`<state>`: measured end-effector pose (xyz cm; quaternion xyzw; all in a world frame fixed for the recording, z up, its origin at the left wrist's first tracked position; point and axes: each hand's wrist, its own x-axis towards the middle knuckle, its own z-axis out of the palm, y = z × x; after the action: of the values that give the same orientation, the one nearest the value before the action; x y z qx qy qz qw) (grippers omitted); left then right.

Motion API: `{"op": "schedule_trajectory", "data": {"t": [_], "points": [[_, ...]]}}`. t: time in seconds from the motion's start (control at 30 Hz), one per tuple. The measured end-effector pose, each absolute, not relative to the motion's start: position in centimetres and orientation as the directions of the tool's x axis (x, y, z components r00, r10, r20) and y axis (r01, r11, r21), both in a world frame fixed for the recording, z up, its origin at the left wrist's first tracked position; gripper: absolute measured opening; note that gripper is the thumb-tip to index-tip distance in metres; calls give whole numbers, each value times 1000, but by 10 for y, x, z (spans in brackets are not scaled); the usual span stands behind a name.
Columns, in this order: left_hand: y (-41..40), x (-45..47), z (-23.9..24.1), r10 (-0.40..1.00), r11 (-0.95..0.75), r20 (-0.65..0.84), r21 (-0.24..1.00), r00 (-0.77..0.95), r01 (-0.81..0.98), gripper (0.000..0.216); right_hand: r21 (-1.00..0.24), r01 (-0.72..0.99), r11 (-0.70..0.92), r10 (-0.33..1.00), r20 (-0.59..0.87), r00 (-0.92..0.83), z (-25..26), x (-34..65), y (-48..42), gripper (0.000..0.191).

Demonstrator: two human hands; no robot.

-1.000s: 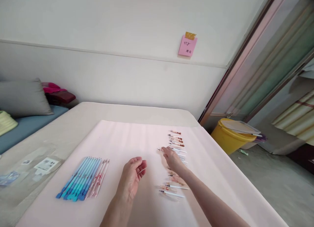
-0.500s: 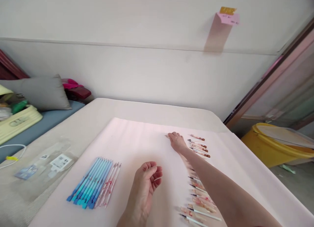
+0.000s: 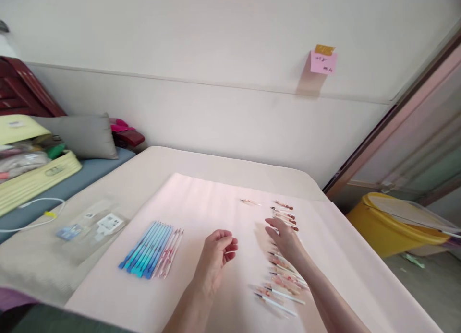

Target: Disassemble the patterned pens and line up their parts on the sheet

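Observation:
My right hand [image 3: 283, 234] is over the right-hand column of pens, its thumb and fingers apart and nothing seen in them. A single pale pen [image 3: 250, 202] lies on the pink sheet, up and left of that hand. Just beyond my fingers are pens with brown ends [image 3: 284, 212]. Nearer me, several white and pink pens [image 3: 286, 278] lie in a rough row, partly hidden by my right forearm. My left hand [image 3: 219, 249] hovers mid-sheet, fingers loosely curled, holding nothing. To its left, blue pens [image 3: 147, 249] lie side by side with white-and-red pens [image 3: 169, 256].
The pink sheet [image 3: 205, 203] covers part of a cream-topped table [image 3: 230, 162]. Clear plastic packaging [image 3: 95, 227] and a white cable [image 3: 39, 222] lie at left. A yellow box [image 3: 43, 179] and grey pillow [image 3: 86, 136] sit beyond. A yellow bin [image 3: 378, 222] stands at right.
My right hand has let go of the pale pen and drawn back towards me, over the right column. The pen stays on the sheet. The view has shifted somewhat; my left hand stays mid-sheet.

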<state>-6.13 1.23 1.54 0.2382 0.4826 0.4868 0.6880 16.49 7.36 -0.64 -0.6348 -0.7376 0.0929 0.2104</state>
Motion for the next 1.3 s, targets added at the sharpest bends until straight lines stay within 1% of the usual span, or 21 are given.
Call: {"op": "schedule_trajectory", "data": {"t": [0.03, 0.1, 0.17, 0.2, 0.23, 0.27, 0.3, 0.37, 0.47, 0.6, 0.73, 0.87, 0.93, 0.97, 1.0, 1.03, 1.07, 1.1, 1.17, 1.23, 1.3], "points": [[9, -60, 18, 906, 411, -416, 828, 73, -381, 15, -438, 877, 198, 975, 181, -129, -5, 160, 55, 33], [5, -61, 20, 929, 370, -352, 898, 116, -239, 14, -568, 800, 194, 980, 155, -128, -2, 149, 25, 34], [5, -68, 18, 951, 275, -262, 960, 166, -58, 14, -650, 739, 178, 984, 127, -126, -1, 138, 4, 33], [7, -75, 16, 962, 222, -229, 973, 147, 64, 13, -677, 715, 172, 985, 116, -126, -3, 133, -2, 33], [10, -84, 13, 978, 175, -194, 965, 82, 195, 12, -697, 698, 164, 986, 106, -125, -5, 130, -7, 32], [13, -95, 9, 985, 173, -169, 928, -40, 331, 12, -712, 685, 155, 988, 96, -123, -8, 128, -10, 32], [17, -106, 5, 972, 215, -145, 865, -184, 453, 14, -722, 677, 144, 989, 86, -119, -12, 127, -11, 31], [24, -129, -3, 939, 278, -114, 807, -325, 521, 17, -732, 670, 125, 991, 62, -116, -20, 127, -11, 30], [32, -154, -12, 900, 364, -131, 748, -415, 554, 18, -754, 646, 119, 991, 47, -127, -28, 130, -11, 30], [38, -162, -22, 877, 439, -177, 671, -446, 597, 17, -788, 606, 109, 991, 37, -130, -24, 133, -13, 29], [42, -156, -22, 877, 450, -185, 639, -443, 624, 14, -822, 562, 88, 992, 22, -123, -16, 134, -17, 26], [45, -138, -10, 911, 399, -212, 674, -354, 621, 12, -892, 451, 22, 992, -35, -118, -11, 129, -23, 25], [43, -119, -3, 938, 346, -263, 756, -226, 556, 6, -933, 359, -33, 990, -81, -119, -9, 123, -27, 24], [41, -108, 0, 946, 321, -294, 818, -134, 477, 6, -953, 295, -64, 989, -100, -111, -7, 119, -28, 24], [38, -95, 2, 939, 331, -344, 901, 0, 280, 10, -972, 213, -103, 987, -126, -101, -5, 115, -30, 25], [34, -83, 4, 923, 362, -369, 928, 106, 83, 14, -982, 106, -153, 982, -164, -97, -2, 111, -31, 26], [30, -72, 5, 908, 395, -378, 916, 180, -66, 16, -974, -23, -225, 968, -220, -120, 0, 107, -31, 27], [26, -61, 7, 896, 421, -378, 890, 233, -175, 18, -939, -157, -305, 945, -279, -169, 2, 104, -32, 29], [19, -44, 10, 886, 434, -353, 860, 300, -268, 18, -819, -361, -446, 889, -359, -282, 5, 99, -31, 33], [15, -35, 13, 881, 434, -324, 844, 346, -316, 17, -734, -455, -505, 860, -380, -341, 6, 98, -30, 33], [12, -30, 16, 888, 433, -312, 813, 337, -388, 22, -727, -471, -499, 864, -371, -341, 6, 98, -29, 31]]}}
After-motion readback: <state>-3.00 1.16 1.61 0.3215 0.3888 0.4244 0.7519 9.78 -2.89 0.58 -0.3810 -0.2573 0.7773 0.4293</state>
